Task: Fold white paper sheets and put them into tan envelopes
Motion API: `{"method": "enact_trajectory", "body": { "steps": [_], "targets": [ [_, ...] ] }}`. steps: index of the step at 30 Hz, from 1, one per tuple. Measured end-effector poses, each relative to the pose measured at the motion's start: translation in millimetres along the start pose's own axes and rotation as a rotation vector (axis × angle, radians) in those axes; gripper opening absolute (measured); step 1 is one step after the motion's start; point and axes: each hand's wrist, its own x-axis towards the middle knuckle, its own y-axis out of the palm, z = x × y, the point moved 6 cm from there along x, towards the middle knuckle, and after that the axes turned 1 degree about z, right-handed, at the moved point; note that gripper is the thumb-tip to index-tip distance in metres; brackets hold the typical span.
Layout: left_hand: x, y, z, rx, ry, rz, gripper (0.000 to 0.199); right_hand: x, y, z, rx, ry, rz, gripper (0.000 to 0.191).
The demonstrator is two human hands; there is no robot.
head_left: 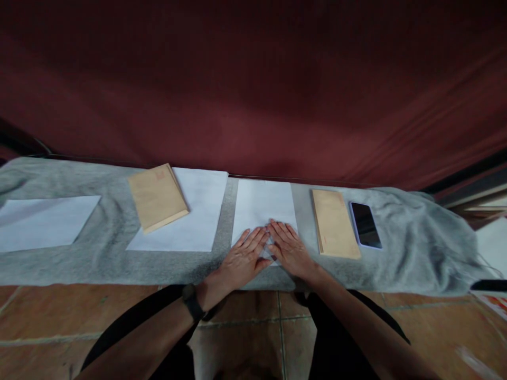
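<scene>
Both forearms (154, 330) lie nearest my camera; beyond them, grey cloth (111, 266) carries the central white sheet (264, 203); my left hand (243, 258) and right hand (292, 252) press it, open and flat; rightward, brown envelopes (336, 224), then a phone (366, 225) (plus a left-wrist watch (193, 302)).

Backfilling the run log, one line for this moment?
left hand: flat on white sheet | right hand: flat, same sheet | brown envelopes: both sides | phone: right
</scene>
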Motion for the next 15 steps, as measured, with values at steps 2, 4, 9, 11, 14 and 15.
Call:
{"method": "enact_trajectory", "body": {
  "steps": [2,4,9,11,14,15],
  "targets": [
    [-3,-1.6,2,0.007,0.001,-0.003,0.064,-2,-1,-4,0.003,0.011,-0.007,0.06],
    [-6,-3.8,3,0.019,-0.001,0.004,0.063,-4,-1,-7,0.001,0.028,-0.015,0.06],
    [-12,-10.3,6,0.008,0.007,0.06,0.067,-8,-2,-13,-0.022,0.075,-0.029,0.06],
    [-14,-12.1,6,-0.011,0.035,0.09,0.067,-9,-2,-15,-0.027,0.088,-0.042,0.059],
    [-16,-14.5,6,-0.04,0.079,0.116,0.065,-10,-1,-18,-0.034,0.085,-0.052,0.057],
    [-17,-15.6,7,-0.052,0.09,0.115,0.063,-10,0,-18,-0.038,0.079,-0.052,0.057]
  ]
}}
